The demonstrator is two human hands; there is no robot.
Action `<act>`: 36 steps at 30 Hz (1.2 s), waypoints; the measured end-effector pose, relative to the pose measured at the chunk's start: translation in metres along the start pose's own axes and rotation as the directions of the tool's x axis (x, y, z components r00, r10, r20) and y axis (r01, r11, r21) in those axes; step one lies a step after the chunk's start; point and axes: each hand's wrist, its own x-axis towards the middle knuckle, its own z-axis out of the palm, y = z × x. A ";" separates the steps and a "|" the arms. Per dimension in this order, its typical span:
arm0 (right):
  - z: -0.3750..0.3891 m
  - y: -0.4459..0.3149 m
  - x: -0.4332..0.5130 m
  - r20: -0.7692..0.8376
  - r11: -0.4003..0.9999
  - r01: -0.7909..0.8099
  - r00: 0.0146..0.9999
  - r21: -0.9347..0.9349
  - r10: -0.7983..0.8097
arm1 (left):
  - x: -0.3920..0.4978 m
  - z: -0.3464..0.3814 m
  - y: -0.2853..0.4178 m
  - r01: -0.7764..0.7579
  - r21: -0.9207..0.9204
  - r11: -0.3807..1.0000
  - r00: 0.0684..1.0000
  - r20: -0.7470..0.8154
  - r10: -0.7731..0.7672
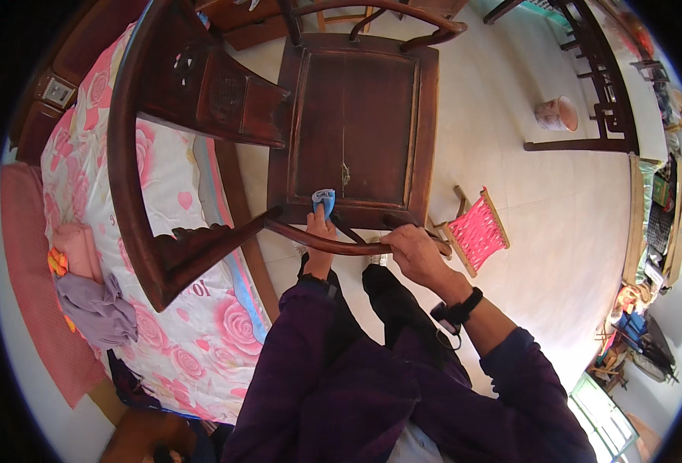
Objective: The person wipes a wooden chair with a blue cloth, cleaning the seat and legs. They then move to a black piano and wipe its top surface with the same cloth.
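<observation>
A dark wooden armchair (355, 127) with a carved back splat stands before me, its seat panel facing up. My left hand (321, 234) holds a folded blue cloth (324, 200) against the near edge of the seat, reaching past the curved armrest (341, 246). The fingers of my right hand (413, 252) are curled at the right part of that same armrest, near its end. A thin pale crack runs down the seat panel, with a small light-coloured mark near its lower end.
A bed with a rose-patterned sheet (187, 341) lies at the left. Right of the chair is a small folding stool with pink webbing (479, 231). Farther right stand a patterned bin (555, 113) and a dark wooden furniture frame (584, 144).
</observation>
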 end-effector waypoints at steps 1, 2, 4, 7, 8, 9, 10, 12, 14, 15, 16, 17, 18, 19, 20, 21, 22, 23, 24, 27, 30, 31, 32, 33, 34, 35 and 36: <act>0.003 0.004 0.002 -0.002 1.000 -0.014 1.000 -0.020 0.014 | -0.001 -0.001 0.003 -0.017 -0.007 1.000 0.999 0.035 0.017; 0.006 0.007 0.006 -0.012 0.999 -0.010 1.000 -0.035 0.009 | -0.001 -0.002 0.004 -0.048 -0.021 0.999 0.997 0.052 0.049; 0.013 0.008 0.010 -0.037 0.997 -0.019 0.999 -0.075 0.017 | -0.009 -0.007 -0.001 -0.117 -0.023 0.993 0.984 0.136 0.119; 0.021 0.007 0.017 -0.074 0.980 -0.076 0.995 -0.183 0.063 | -0.021 -0.014 -0.018 -0.224 -0.033 0.974 0.968 0.108 0.227; 0.023 0.005 0.018 -0.070 0.970 -0.104 0.993 -0.220 0.091 | -0.026 -0.017 -0.024 -0.259 0.043 0.965 0.964 0.068 0.256; 0.024 0.004 0.020 -0.067 0.957 -0.133 0.991 -0.258 0.120 | -0.033 -0.021 -0.031 -0.218 0.044 0.975 0.972 0.100 0.213; 0.026 0.003 0.022 -0.074 0.952 -0.132 0.990 -0.276 0.116 | -0.042 -0.026 -0.036 -0.123 0.061 0.991 0.975 0.194 0.109; 0.028 0.000 0.026 -0.084 0.937 -0.153 0.988 -0.314 0.133 | -0.056 -0.038 -0.044 0.013 0.086 0.996 0.955 0.295 -0.038; 0.030 -0.002 0.030 -0.088 0.931 -0.167 0.985 -0.324 0.146 | -0.057 -0.050 -0.051 -0.011 0.077 0.997 0.989 0.148 0.000; 0.030 -0.003 0.031 -0.076 0.923 -0.193 0.981 -0.332 0.178 | -0.056 -0.054 -0.052 0.042 0.100 0.994 0.989 0.138 -0.056; 0.031 -0.004 0.033 -0.091 0.921 -0.196 0.980 -0.337 0.175 | -0.050 -0.056 -0.052 -0.023 0.089 0.996 0.998 0.054 0.018; 0.031 -0.004 0.033 -0.095 0.917 -0.207 0.978 -0.341 0.186 | -0.041 -0.058 -0.053 -0.043 0.098 0.994 0.999 0.007 0.043; 0.031 -0.005 0.034 -0.100 0.913 -0.219 0.975 -0.344 0.196 | -0.033 -0.059 -0.054 -0.075 0.106 0.991 0.995 -0.052 0.081; 0.032 -0.006 0.034 -0.091 0.909 -0.226 0.974 -0.349 0.207 | -0.022 -0.058 -0.055 -0.017 0.089 0.996 0.999 -0.041 0.021; 0.032 -0.006 0.034 -0.084 0.904 -0.235 0.972 -0.356 0.220 | -0.010 -0.057 -0.057 0.028 0.067 0.997 0.999 -0.039 -0.025; 0.032 -0.006 0.034 -0.079 0.897 -0.251 0.968 -0.363 0.239 | -0.004 -0.053 -0.057 0.075 0.047 0.996 0.997 -0.033 -0.074; 0.032 -0.007 0.034 -0.090 0.894 -0.253 0.967 -0.369 0.237 | -0.005 -0.045 -0.055 0.054 -0.087 0.995 0.991 -0.118 -0.064; 0.033 -0.007 0.035 -0.106 0.891 -0.260 0.966 -0.373 0.238 | -0.009 -0.035 -0.050 -0.012 -0.046 0.999 0.989 -0.150 0.005; 0.033 -0.008 0.035 -0.116 0.889 -0.264 0.965 -0.374 0.237 | -0.016 -0.024 -0.044 -0.071 0.000 0.997 0.981 -0.180 0.070; 0.034 -0.008 0.036 -0.118 0.876 -0.267 0.964 -0.402 0.239 | -0.045 0.010 -0.017 -0.014 -0.077 0.997 0.995 -0.096 0.006; 0.033 -0.008 0.037 -0.112 0.885 -0.277 0.961 -0.374 0.254 | -0.068 0.036 0.008 0.053 -0.257 0.965 0.997 -0.043 -0.066; 0.032 -0.008 0.037 -0.124 0.889 -0.261 0.965 -0.375 0.231 | -0.073 0.041 0.013 0.095 -0.294 0.951 0.995 0.026 -0.092; 0.032 -0.008 0.037 -0.118 0.888 -0.264 0.964 -0.375 0.237 | -0.078 0.043 0.016 0.157 -0.302 0.940 0.986 0.101 -0.132; 0.031 -0.009 0.036 -0.102 0.887 -0.268 0.964 -0.376 0.247 | -0.084 0.044 0.019 0.092 -0.356 0.930 0.996 0.031 -0.086; 0.031 -0.009 0.037 -0.106 0.894 -0.245 0.969 -0.375 0.221 | -0.086 0.047 0.023 0.035 -0.386 0.922 0.998 -0.041 -0.054; 0.031 -0.008 0.038 -0.102 0.896 -0.232 0.973 -0.378 0.209 | -0.088 0.049 0.027 0.066 -0.371 0.926 0.998 0.008 -0.067; 0.030 -0.008 0.036 -0.091 0.893 -0.245 0.970 -0.378 0.227 | -0.090 0.053 0.029 0.158 -0.424 0.892 0.987 0.039 -0.156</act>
